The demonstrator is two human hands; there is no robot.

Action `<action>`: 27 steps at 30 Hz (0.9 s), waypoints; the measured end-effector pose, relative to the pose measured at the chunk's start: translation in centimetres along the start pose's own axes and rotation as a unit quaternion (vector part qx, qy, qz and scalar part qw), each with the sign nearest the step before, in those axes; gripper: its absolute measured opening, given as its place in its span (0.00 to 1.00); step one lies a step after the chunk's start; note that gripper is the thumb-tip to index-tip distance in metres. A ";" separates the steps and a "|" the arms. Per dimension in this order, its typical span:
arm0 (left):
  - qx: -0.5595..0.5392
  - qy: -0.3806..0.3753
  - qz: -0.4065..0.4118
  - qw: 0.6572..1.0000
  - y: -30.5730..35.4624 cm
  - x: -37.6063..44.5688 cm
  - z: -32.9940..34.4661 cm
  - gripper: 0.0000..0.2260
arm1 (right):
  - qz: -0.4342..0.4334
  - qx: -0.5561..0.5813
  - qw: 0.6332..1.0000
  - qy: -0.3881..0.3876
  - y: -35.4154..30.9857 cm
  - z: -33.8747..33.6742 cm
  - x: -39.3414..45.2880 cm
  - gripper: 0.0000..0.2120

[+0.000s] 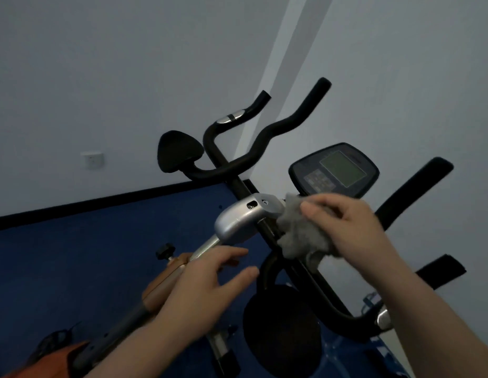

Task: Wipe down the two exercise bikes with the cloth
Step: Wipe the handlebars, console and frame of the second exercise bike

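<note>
My right hand (349,227) holds a grey fluffy cloth (300,236) bunched against the black handlebar stem of the near exercise bike, just right of its silver bracket (240,222). My left hand (204,285) hovers with relaxed fingers over the silver post and the orange-brown frame (161,285) below the bracket. The bike's console (334,169) with a grey screen sits above the cloth. Black handlebars (267,132) and a black pad (178,151) rise behind.
A blue floor (73,255) meets a white wall along a black skirting. A wall socket (92,159) is at the left. A black adjustment knob (164,251) sticks out of the frame. Black padded bars (417,192) extend at right.
</note>
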State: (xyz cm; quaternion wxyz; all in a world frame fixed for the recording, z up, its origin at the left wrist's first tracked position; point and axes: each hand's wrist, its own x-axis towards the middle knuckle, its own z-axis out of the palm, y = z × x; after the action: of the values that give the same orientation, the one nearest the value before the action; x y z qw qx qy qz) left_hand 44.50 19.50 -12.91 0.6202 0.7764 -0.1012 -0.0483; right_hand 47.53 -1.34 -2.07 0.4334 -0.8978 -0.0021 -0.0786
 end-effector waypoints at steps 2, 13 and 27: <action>-0.036 0.034 -0.020 0.999 -0.1 0.4 -0.6 0.18 | -0.011 -0.012 1.000 -0.006 -1.1 0.1 1.2 0.06; -0.103 0.124 -0.096 0.982 -2.8 0.9 -1.9 0.06 | -0.044 -0.198 0.977 -0.070 0.9 6.1 7.0 0.05; -0.048 0.115 -0.034 0.992 -2.4 4.0 -2.5 0.10 | 0.160 -0.371 0.914 -0.024 -1.1 14.9 5.7 0.46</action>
State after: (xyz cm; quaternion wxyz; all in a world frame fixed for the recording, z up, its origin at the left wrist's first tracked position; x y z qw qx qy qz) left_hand 49.14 21.48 -14.44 0.6619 0.7495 -0.0001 0.0153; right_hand 55.11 10.57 -9.48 0.0758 -0.9840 0.1601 0.0184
